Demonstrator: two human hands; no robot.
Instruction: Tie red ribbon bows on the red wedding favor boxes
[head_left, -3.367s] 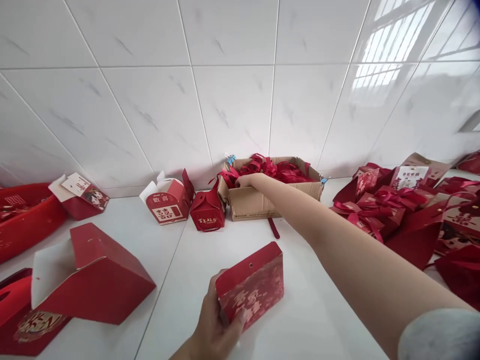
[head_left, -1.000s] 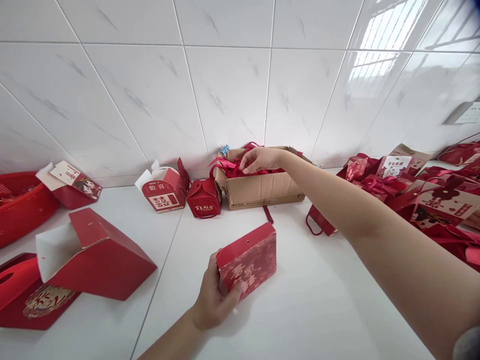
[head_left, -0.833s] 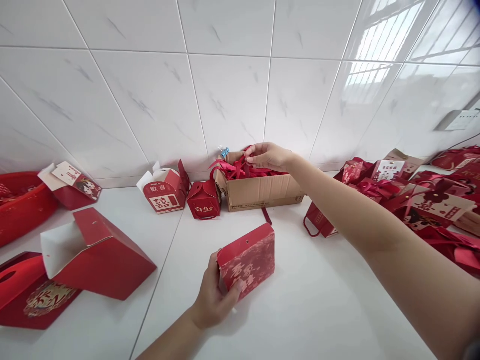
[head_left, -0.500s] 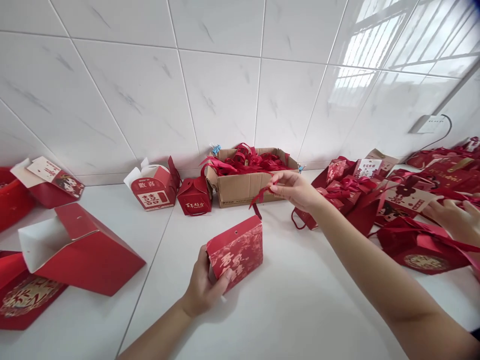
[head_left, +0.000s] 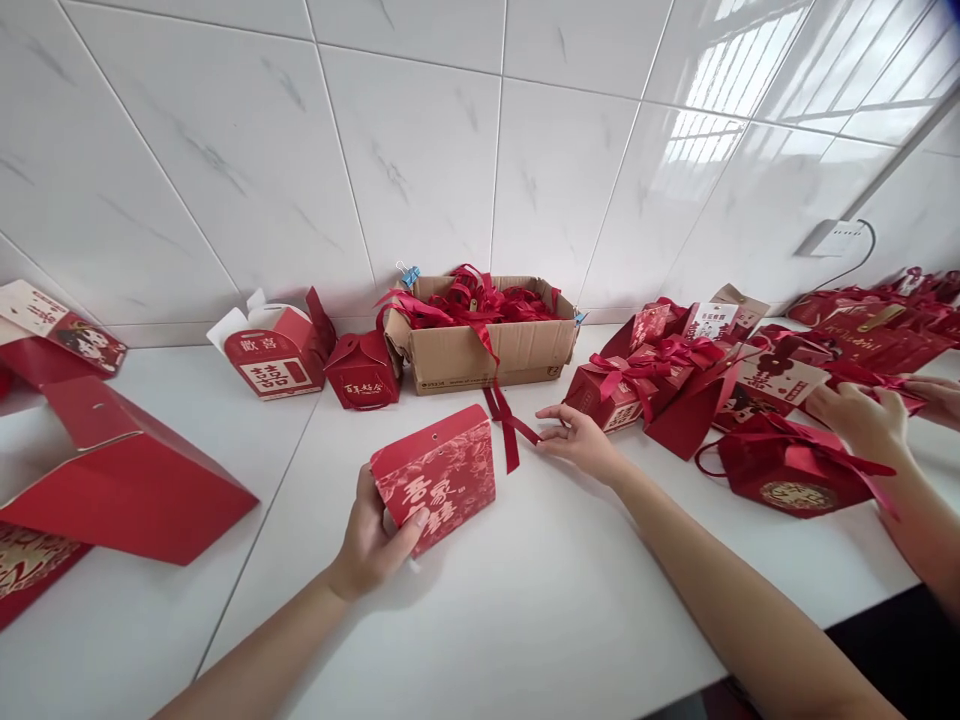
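My left hand (head_left: 379,540) grips a small red gift box (head_left: 450,485) with pale Chinese characters and a hole near its top edge, fingers behind it and thumb across the front. To the right, my right hand (head_left: 577,440) has a dark red ribbon (head_left: 510,425) at its fingertips, pinched low over the table, with the index finger held apart. The ribbon trails over the front of a cardboard box (head_left: 480,358) full of tangled red ribbons (head_left: 510,300). One loose tail hangs down beside the gift box.
An open red box (head_left: 150,500) lies at left. Two small boxes, a double-happiness box (head_left: 274,365) and a plain red box (head_left: 364,375), stand near the tiled wall. At right are several ribboned boxes (head_left: 615,385) and another person's hands (head_left: 862,415) over red packages.
My right hand has moved down and away from the cardboard box's front, drawing more ribbon out. The view has shifted slightly. My left hand still holds the gift box.
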